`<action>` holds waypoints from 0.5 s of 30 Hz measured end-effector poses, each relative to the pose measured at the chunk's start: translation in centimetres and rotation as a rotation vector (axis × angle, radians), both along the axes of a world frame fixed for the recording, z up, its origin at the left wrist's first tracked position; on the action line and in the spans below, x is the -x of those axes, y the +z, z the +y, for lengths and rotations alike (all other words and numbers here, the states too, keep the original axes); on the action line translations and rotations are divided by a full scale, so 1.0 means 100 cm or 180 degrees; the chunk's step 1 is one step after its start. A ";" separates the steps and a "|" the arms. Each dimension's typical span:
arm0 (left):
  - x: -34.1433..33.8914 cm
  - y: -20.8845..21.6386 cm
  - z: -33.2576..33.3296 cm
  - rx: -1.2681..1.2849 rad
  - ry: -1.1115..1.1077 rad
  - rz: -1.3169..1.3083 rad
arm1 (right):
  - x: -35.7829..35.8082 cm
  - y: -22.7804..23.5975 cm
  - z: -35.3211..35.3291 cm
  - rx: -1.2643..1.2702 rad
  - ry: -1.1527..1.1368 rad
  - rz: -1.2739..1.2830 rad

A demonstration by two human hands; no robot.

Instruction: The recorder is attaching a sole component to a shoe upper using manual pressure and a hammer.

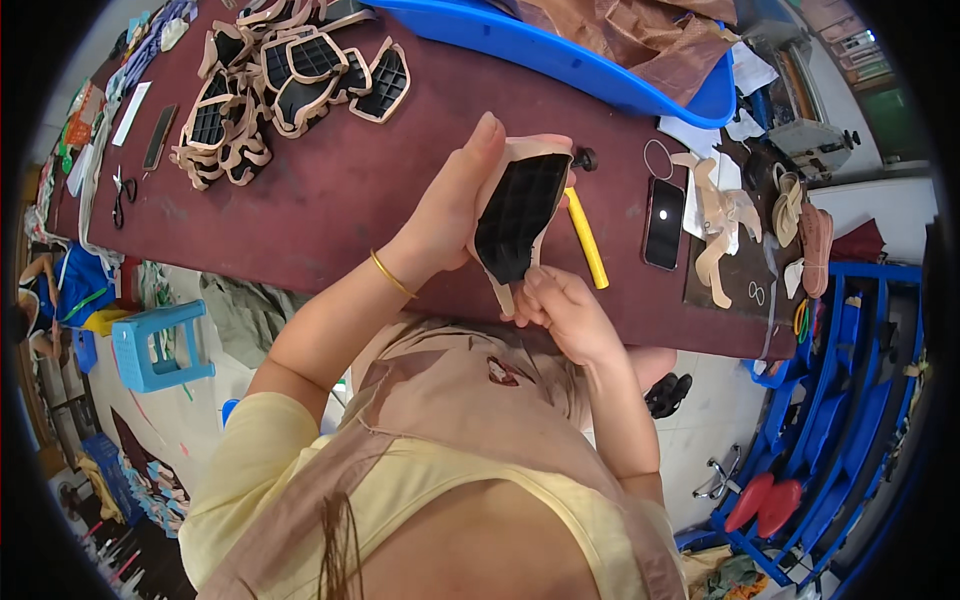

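Note:
A black quilted piece with a pale pink-beige border (518,215), perhaps a shoe upper, is held up over the table's near edge. My left hand (450,200) grips its left side, with the thumb pointing up along the border. My right hand (565,310) pinches the lower end of the border, where a narrow strip hangs down. Just behind the piece, a yellow-handled tool (587,240) lies on the table, perhaps a hammer. Its dark head is partly hidden by the piece.
Similar black-and-beige pieces (300,75) are heaped on the maroon table (330,190), far left. Scissors (123,195) lie at the left edge. A blue tub (560,55) with brown sheeting stands at the back. A phone (664,222) and beige straps (715,225) lie right; blue racks (850,380) stand beyond.

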State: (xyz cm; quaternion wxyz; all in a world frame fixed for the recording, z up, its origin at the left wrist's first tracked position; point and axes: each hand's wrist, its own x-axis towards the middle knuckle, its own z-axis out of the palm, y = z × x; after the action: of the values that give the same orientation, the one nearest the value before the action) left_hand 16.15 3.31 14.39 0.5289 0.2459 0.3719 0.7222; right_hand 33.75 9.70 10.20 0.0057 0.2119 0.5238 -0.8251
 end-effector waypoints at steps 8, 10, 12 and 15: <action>0.008 -0.015 0.011 -0.0357 -0.0568 -0.1223 | 0.006 0.024 0.005 0.0593 -0.0700 0.0255; 0.000 -0.022 0.018 0.0055 -0.0335 -0.1232 | 0.023 0.035 0.002 -0.0363 -0.1002 0.0038; 0.014 -0.055 0.023 0.0467 0.0076 -0.1879 | 0.031 0.024 -0.006 -0.2720 -0.0882 -0.0708; 0.014 -0.095 0.029 -0.1514 -0.0191 -0.1861 | 0.047 0.003 -0.037 -0.5184 -0.1131 0.0367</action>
State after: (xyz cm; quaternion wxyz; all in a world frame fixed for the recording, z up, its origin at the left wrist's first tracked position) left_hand 14.72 6.19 4.87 0.5617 0.1561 0.0198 0.8122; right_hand 29.06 5.97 10.55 -0.3063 0.1866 0.9146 -0.1867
